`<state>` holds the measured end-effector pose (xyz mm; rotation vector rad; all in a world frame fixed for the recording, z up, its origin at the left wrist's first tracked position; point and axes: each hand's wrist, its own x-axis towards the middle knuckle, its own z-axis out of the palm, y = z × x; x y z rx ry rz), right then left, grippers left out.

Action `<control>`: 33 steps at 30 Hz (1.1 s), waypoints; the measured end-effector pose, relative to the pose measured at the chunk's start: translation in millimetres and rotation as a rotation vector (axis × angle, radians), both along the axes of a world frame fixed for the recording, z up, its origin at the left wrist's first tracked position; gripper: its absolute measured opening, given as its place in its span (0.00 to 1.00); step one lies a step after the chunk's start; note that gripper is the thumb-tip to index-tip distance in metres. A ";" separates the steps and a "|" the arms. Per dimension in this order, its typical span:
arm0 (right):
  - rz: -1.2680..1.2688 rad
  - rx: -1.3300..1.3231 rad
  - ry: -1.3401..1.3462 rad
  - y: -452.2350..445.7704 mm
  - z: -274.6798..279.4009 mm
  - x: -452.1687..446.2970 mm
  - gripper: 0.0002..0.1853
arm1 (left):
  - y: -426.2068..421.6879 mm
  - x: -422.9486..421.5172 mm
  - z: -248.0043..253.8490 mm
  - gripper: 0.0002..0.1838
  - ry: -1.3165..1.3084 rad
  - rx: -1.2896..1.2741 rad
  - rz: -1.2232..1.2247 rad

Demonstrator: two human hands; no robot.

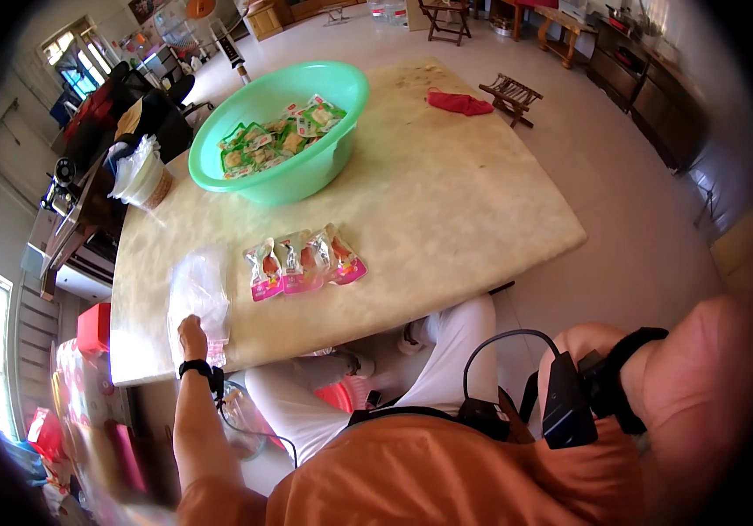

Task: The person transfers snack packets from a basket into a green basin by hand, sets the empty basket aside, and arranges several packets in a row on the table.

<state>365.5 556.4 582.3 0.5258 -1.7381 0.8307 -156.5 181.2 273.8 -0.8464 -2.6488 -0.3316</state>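
Note:
My left hand (190, 337) is at the table's near left edge, fingers curled closed on a clear plastic bag (199, 285) that lies flat on the tabletop. To the right of the bag, three small shiny snack packets (298, 261) with pink lower ends sit side by side. Behind them stands a green plastic basin (284, 184) holding several green-and-clear snack packets (275, 140). My right arm (683, 377) is bent at the right side, away from the table. The right hand itself does not show.
The pale table (446, 193) also carries a red cloth (459, 103) at its far right and a bag-lined tub (144, 180) at its left edge. A small wooden folding stool (510, 96) stands beyond. Cables run near my waist and left wrist.

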 end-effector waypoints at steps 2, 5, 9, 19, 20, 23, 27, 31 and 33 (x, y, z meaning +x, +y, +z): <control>0.020 -0.008 -0.010 -5.5 1.1 -4.6 0.06 | -1.0 -5.2 4.3 0.09 0.019 -0.062 0.045; 0.073 -0.032 -0.043 -13.3 -1.5 -16.7 0.06 | -12.1 -25.2 -1.2 0.12 0.082 -0.202 -0.010; 0.164 -0.095 -0.135 -25.6 -13.1 -48.1 0.06 | 16.5 17.8 57.7 0.11 -0.093 0.007 0.186; 0.244 -0.435 -0.496 -50.9 -66.4 -118.1 0.04 | 11.1 26.5 73.8 0.11 -0.401 0.345 0.271; 0.242 -0.435 -0.494 -49.6 -77.2 -127.5 0.04 | 9.6 24.4 72.5 0.11 -0.391 0.377 0.245; 0.300 -0.580 -0.636 -46.1 -113.4 -154.6 0.03 | 11.0 22.8 74.0 0.11 -0.412 0.486 0.181; 0.296 -0.632 -0.821 -44.6 -161.2 -177.4 0.03 | 28.0 44.6 90.8 0.11 -0.557 0.710 0.136; 0.261 -0.595 -0.858 -48.8 -189.7 -180.4 0.03 | 37.1 48.2 91.9 0.11 -0.567 0.723 0.123; 0.171 -0.529 -0.893 -48.6 -196.1 -176.1 0.04 | 45.1 47.6 95.5 0.09 -0.507 0.781 0.037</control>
